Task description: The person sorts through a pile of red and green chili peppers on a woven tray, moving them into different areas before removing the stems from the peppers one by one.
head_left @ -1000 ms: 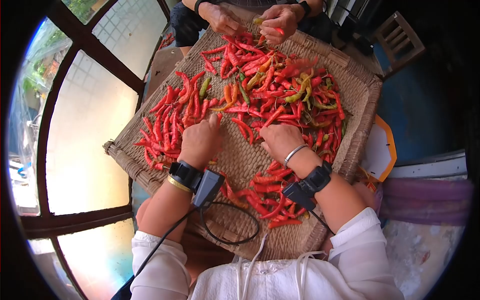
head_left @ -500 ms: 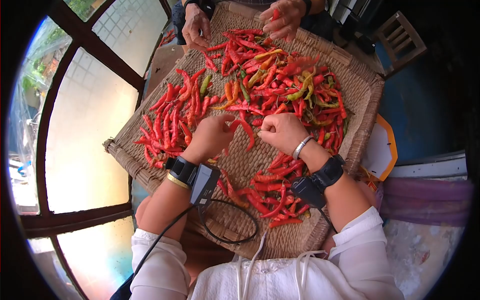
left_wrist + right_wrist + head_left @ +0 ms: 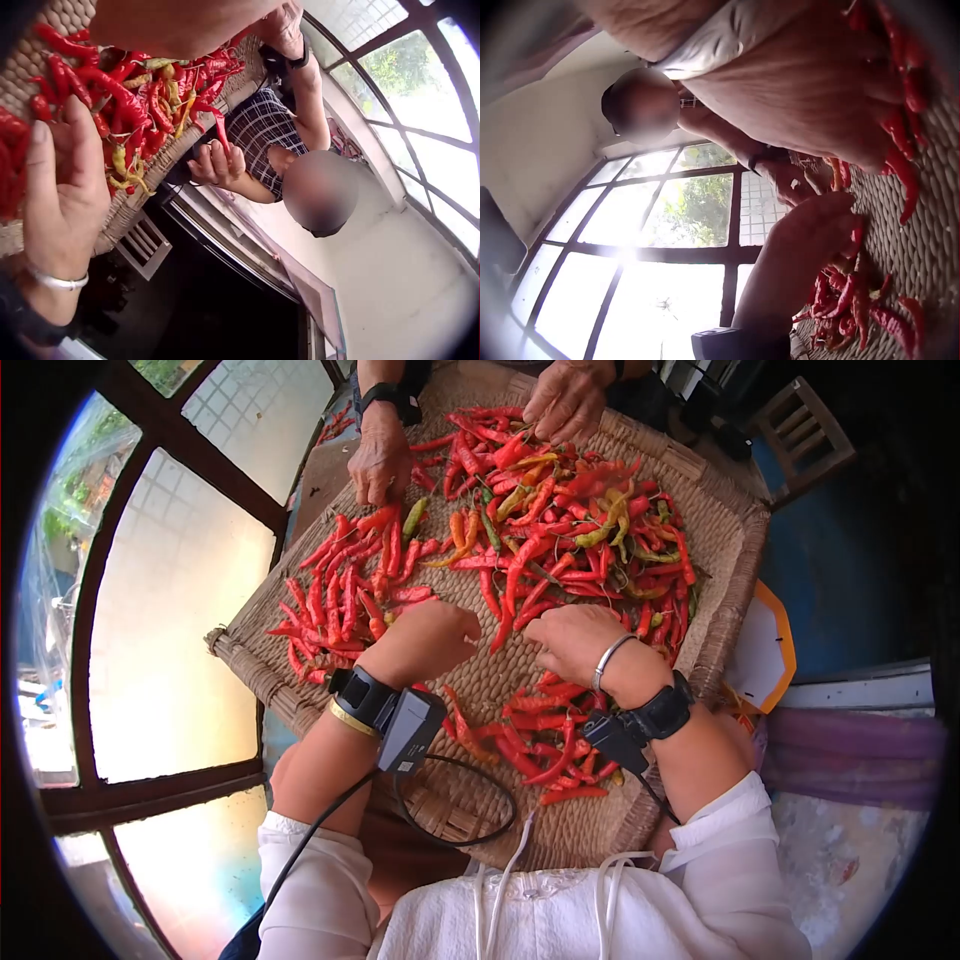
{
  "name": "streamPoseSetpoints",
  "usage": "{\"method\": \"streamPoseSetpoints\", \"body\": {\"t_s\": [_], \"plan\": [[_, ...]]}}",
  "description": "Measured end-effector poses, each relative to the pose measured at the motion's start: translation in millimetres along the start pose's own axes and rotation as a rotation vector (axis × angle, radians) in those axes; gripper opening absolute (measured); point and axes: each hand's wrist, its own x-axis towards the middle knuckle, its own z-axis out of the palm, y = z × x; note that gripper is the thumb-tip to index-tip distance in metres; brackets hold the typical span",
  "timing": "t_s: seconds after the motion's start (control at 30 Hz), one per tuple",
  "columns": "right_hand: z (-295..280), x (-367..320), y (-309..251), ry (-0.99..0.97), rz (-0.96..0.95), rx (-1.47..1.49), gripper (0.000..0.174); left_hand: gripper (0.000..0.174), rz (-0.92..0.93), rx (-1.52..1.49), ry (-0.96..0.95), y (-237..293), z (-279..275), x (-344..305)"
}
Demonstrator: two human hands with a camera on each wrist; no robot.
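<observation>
Many red peppers, with a few green and yellow ones, lie on a woven tray [image 3: 470,860]. The left hand [image 3: 420,643] hovers over the tray's middle, bent at the wrist; its fingertips are mostly hidden, so a hold cannot be made out. Facing it, the right hand [image 3: 590,648] is at the near edge of the large pepper pile [image 3: 600,550]. In the left wrist view the right hand [image 3: 67,187] has thumb and forefinger extended and apart, beside red peppers. A smaller pile [image 3: 560,745] lies nearer the body, and another pile [image 3: 335,595] to the left.
Across the tray, another person's hand [image 3: 380,460] reaches to the left pile and their other hand [image 3: 570,400] is above the far edge. A black cable [image 3: 515,800] loops over the near side. Windows [image 3: 180,620] stand left, a wooden chair [image 3: 800,435] back right.
The curved red pepper by my left fingers is no longer between the hands. My right hand has shifted slightly down and right. The other person's hand at the left has come down to the left pile.
</observation>
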Motion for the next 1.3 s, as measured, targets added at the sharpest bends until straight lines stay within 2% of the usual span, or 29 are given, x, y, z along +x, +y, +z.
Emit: {"method": "streamPoseSetpoints", "body": {"t_s": [0.03,0.07,0.1,0.13,0.2,0.23,0.4,0.47,0.6,0.67,0.7,0.77,0.8,0.87,0.9,0.93,1.0,1.03,1.17,1.27,1.3], "plan": [[0,-2,-3,-0.196,0.025,-0.093,0.022,0.02,0.0,-0.002,-0.006,2,5,-4],[1,-5,-4,-0.392,0.049,-0.186,0.02,0.018,0.026,0.103,-0.098,3,10,-8],[6,-9,-3,-0.407,0.082,-0.186,0.021,0.016,0.052,0.208,-0.19,5,14,-12],[9,-11,-4,-0.41,0.083,-0.181,0.021,0.016,0.053,0.206,-0.195,8,18,-15],[16,-13,-8,-0.454,0.047,-0.199,0.02,0.014,0.051,0.333,-0.334,14,23,-21],[28,-15,-8,-0.414,-0.004,-0.233,0.018,0.011,0.043,0.349,-0.368,16,26,-25],[37,-13,-16,-0.349,-0.087,-0.256,0.012,0.012,-0.001,0.473,-0.367,26,33,-39],[16,-12,-16,-0.396,-0.065,-0.196,0.017,0.011,0.057,0.435,-0.236,22,40,-45],[-10,-11,-8,-0.405,0.024,-0.003,0.016,0.006,0.087,0.317,-0.225,29,34,-51],[-4,-9,-1,0.081,-0.042,0.581,0.018,0.005,0.098,0.331,-0.217,29,37,-51],[-5,-5,-1,0.08,-0.043,0.58,0.018,0.005,0.098,0.33,-0.216,29,36,-49],[-6,1,-4,0.423,0.176,0.981,0.024,0.008,0.06,0.277,-0.252,31,28,-44],[-5,0,-4,0.424,0.176,0.983,0.024,0.008,0.059,0.278,-0.254,30,22,-43],[2,-2,-3,0.324,0.087,0.628,0.026,0.012,0.229,-0.014,-0.196,24,7,-42],[9,-3,-5,0.209,0.012,0.648,0.025,0.012,0.185,-0.095,-0.242,25,-1,-41],[13,-4,-6,0.209,0.012,0.646,0.025,0.012,0.186,-0.095,-0.24,26,-8,-40],[17,-5,-12,0.058,-0.208,0.607,0.026,0.012,0.123,-0.193,-0.195,29,-20,-40],[18,-6,-14,0.03,-0.193,0.625,0.027,0.013,0.155,-0.297,-0.115,27,-20,-39],[9,-5,-16,-0.084,-0.166,0.768,0.027,0.012,0.141,-0.373,0.037,28,-26,-35],[8,-5,-14,-0.123,-0.18,0.817,0.028,0.015,0.149,-0.362,0.078,28,-21,-34],[7,-5,-13,-0.196,-0.138,0.758,0.027,0.015,0.148,-0.364,0.078,31,-19,-34]]}}
